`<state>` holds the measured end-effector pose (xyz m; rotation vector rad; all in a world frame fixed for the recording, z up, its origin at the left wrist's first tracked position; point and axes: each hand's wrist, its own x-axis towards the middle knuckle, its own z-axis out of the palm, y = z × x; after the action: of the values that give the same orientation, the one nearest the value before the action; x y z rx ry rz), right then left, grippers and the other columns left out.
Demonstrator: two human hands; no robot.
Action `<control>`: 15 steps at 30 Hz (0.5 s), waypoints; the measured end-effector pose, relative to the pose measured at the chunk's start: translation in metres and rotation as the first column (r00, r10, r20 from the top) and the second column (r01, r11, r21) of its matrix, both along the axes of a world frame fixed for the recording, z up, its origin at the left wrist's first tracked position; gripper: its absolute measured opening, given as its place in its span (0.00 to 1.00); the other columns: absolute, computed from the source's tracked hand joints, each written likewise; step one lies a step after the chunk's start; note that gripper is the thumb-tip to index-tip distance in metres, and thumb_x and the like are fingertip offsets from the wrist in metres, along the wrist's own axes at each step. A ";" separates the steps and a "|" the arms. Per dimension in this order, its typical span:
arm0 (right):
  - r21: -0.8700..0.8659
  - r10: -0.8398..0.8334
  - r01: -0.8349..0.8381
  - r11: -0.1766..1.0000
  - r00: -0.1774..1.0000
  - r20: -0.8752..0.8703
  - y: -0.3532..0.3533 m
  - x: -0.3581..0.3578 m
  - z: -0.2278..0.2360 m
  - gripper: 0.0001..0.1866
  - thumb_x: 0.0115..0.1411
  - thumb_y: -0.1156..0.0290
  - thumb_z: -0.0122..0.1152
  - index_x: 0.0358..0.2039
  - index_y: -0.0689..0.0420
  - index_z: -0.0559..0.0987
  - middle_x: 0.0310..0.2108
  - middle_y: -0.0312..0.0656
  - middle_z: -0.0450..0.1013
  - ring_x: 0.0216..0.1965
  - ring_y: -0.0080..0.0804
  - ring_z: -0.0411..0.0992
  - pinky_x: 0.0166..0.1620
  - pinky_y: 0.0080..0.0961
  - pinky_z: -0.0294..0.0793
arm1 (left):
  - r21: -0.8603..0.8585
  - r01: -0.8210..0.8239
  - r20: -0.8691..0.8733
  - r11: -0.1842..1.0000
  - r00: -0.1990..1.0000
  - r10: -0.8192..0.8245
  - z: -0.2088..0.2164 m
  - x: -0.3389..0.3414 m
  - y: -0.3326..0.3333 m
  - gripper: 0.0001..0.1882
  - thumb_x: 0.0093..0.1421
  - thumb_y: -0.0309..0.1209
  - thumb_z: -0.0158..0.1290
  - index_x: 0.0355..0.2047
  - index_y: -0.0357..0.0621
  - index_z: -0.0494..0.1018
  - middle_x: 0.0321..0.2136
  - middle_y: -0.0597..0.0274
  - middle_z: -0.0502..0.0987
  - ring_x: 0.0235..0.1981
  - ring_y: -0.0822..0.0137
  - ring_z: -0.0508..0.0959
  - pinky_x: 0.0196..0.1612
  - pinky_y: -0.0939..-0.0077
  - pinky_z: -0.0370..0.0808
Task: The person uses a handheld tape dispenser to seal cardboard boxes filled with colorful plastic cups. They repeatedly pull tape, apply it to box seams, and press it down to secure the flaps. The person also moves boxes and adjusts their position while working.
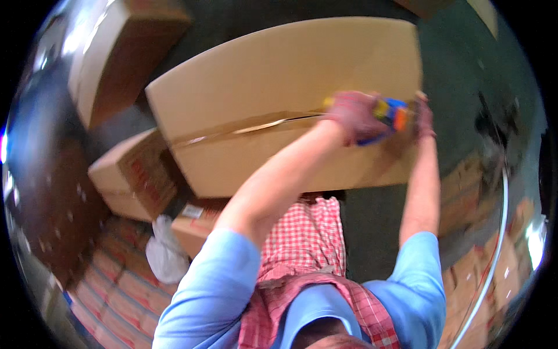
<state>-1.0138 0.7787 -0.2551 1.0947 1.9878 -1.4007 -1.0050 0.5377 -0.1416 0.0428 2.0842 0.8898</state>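
Observation:
A large brown cardboard box (290, 64) lies in front of me, with a strip of shiny tape (261, 126) along the seam of its top. My left hand (354, 113), in a reddish glove, is closed around a blue, yellow and orange tape dispenser (397, 106) over the right part of the seam. Motion blurs that hand and the tool. Against the box's right end rests my right hand (425, 118), also gloved, its fingers stretched along the edge and partly blurred.
A smaller box (136, 174) and a tall carton (110, 64) stand to the left. Near me are a white plastic bag (165, 253) and another box (195, 224). Stacked cartons (125, 291) fill the lower left. A pale hose (499, 250) runs down the right side.

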 end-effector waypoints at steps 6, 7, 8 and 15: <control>0.601 0.310 -0.111 0.791 0.920 -0.239 0.043 -0.007 0.011 0.31 0.53 0.44 0.49 0.48 0.57 0.68 0.46 0.48 0.67 0.46 0.40 0.64 0.48 0.31 0.62 | 0.094 -0.163 -0.071 0.982 0.983 0.170 0.034 0.060 -0.120 0.33 0.38 0.44 0.60 0.46 0.46 0.67 0.34 0.51 0.75 0.34 0.57 0.76 0.39 0.67 0.72; 0.748 0.461 -0.112 0.654 0.843 -0.278 0.033 -0.003 0.018 0.29 0.53 0.48 0.51 0.48 0.57 0.68 0.47 0.48 0.66 0.47 0.41 0.63 0.48 0.31 0.62 | -0.001 -0.177 -0.097 0.984 0.980 0.176 0.046 0.080 -0.160 0.35 0.37 0.42 0.63 0.47 0.46 0.66 0.35 0.52 0.75 0.36 0.58 0.76 0.40 0.69 0.72; 0.869 0.601 -0.071 0.489 0.750 -0.277 0.022 -0.004 0.024 0.26 0.54 0.52 0.52 0.49 0.57 0.68 0.48 0.49 0.65 0.48 0.42 0.62 0.49 0.31 0.62 | -0.070 -0.120 -0.225 0.990 0.969 0.102 0.043 0.105 -0.207 0.36 0.36 0.40 0.64 0.47 0.46 0.66 0.37 0.53 0.74 0.37 0.59 0.76 0.42 0.71 0.72; 0.863 0.945 -0.391 0.321 0.196 -0.263 -0.195 0.046 0.052 0.34 0.49 0.55 0.55 0.55 0.53 0.60 0.57 0.47 0.54 0.58 0.46 0.51 0.58 0.44 0.48 | -0.607 -0.237 -0.307 0.758 0.950 0.051 0.060 0.216 -0.446 0.32 0.36 0.39 0.63 0.46 0.52 0.68 0.36 0.54 0.74 0.39 0.56 0.74 0.43 0.68 0.71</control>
<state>-0.9675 0.5836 -0.2031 -0.6465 3.0803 -0.5401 -0.7888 0.0913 -0.0813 -0.3898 2.5844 0.2125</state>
